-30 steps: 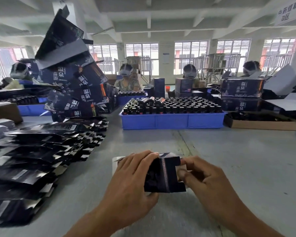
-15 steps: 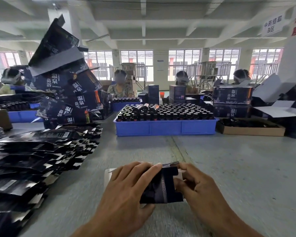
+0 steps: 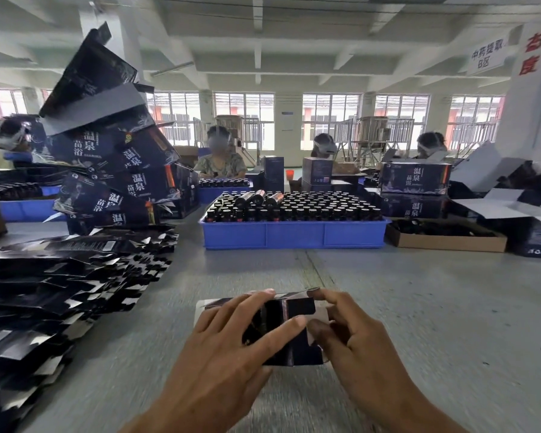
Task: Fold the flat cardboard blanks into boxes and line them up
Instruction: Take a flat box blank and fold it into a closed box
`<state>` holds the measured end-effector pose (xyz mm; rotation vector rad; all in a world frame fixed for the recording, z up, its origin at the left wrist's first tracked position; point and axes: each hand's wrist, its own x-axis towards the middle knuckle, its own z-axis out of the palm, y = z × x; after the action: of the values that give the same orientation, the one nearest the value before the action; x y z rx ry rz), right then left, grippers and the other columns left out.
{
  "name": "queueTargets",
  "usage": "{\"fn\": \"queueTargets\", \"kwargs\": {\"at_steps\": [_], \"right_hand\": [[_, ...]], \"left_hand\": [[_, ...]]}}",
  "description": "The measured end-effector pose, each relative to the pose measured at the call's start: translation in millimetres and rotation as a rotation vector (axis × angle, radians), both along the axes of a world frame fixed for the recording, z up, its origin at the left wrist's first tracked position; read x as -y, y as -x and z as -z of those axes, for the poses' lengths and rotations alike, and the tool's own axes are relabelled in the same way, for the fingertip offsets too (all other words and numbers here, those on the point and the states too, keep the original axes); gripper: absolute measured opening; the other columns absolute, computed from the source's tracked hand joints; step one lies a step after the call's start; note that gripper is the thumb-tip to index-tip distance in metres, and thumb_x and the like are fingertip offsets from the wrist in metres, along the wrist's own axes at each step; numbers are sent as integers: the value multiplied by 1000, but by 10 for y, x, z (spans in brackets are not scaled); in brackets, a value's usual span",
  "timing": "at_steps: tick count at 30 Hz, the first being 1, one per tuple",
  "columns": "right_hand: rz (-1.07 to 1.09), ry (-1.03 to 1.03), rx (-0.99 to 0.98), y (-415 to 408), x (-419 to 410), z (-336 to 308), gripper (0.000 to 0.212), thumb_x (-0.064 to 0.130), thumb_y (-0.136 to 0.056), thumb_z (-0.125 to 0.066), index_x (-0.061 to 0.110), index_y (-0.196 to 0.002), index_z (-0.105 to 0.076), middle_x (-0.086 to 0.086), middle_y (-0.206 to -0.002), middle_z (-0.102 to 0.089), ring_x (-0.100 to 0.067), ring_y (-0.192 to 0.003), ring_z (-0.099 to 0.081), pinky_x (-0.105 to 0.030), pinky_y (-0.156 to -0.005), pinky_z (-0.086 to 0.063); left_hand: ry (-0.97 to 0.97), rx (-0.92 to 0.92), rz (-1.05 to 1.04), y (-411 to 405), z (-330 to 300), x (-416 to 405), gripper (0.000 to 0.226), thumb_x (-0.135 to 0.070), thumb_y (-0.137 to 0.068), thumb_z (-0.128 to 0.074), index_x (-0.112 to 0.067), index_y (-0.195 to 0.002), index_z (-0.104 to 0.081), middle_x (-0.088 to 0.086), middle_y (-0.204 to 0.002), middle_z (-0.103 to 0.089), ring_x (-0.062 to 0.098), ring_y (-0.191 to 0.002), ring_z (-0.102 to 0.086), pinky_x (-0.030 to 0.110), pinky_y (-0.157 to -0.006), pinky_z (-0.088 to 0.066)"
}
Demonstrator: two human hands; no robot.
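Note:
A small dark cardboard box blank (image 3: pixel 289 323), partly folded, lies between both hands on the grey table near its front edge. My left hand (image 3: pixel 231 348) covers its left part, fingers curled over the top and thumb across the front. My right hand (image 3: pixel 353 335) grips the right end, fingers bent around a pale flap. A long heap of flat dark blanks (image 3: pixel 60 282) spreads along the left side of the table. Behind it, folded dark boxes with white lettering (image 3: pixel 119 170) are piled high and askew.
A blue tray of dark bottles (image 3: pixel 294 234) stands at the middle back. To its right is a brown cardboard tray (image 3: pixel 447 240) and stacked printed boxes (image 3: pixel 414 179). Several people sit at the far side. Bare grey tabletop (image 3: pixel 434 307) lies to the right.
The box has been turned and folded further between my hands; my right fingers now curl round its right flap. The camera tilted slightly.

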<state>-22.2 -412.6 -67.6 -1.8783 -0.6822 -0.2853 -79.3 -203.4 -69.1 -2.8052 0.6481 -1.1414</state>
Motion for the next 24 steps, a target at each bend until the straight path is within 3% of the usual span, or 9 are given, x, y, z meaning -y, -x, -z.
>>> {"fn": "queueTargets", "kwargs": {"at_steps": [10,13,16,20,24], "right_hand": [[1,65,110,37,-4,-12,47,37,-98,-52,77,-117,-37,22,-104,-69,5,-90,-68,-11,-67,-54],[4,83,127,47,-7,-19,44,47,-93,-47,80,-118,-32,26,-105,-66,7,-90,-67,-11,-68,-55],[12,114,156,45,-4,-17,55,35,-98,-53,82,-119,-30,29,-103,-63,9,-91,-65,-9,-68,-53],[25,138,176,67,-18,-34,56,38,-97,-53,84,-118,-28,46,-92,-57,16,-96,-60,-5,-68,-51],[-5,133,193,106,-44,-67,51,44,-93,-49,83,-120,-29,63,-101,-43,21,-97,-56,0,-66,-45]], "left_hand": [[13,-15,2,10,-12,-6,69,-40,-78,-55,-44,-145,-40,4,-141,-49,19,-116,-47,36,-83,-54],[2,-37,-6,17,-19,-19,79,-40,-76,-69,-45,-148,-37,4,-141,-49,19,-115,-50,34,-83,-55],[7,-57,-19,31,-32,-20,90,-39,-68,-84,-45,-147,-41,5,-141,-49,19,-116,-50,33,-81,-56],[33,-64,-20,40,-33,-7,83,-39,-71,-83,-45,-144,-43,3,-141,-48,20,-115,-56,34,-83,-57],[67,-65,0,40,-19,-6,80,-37,-73,-83,-42,-143,-44,3,-140,-48,19,-114,-58,36,-85,-58]]}}
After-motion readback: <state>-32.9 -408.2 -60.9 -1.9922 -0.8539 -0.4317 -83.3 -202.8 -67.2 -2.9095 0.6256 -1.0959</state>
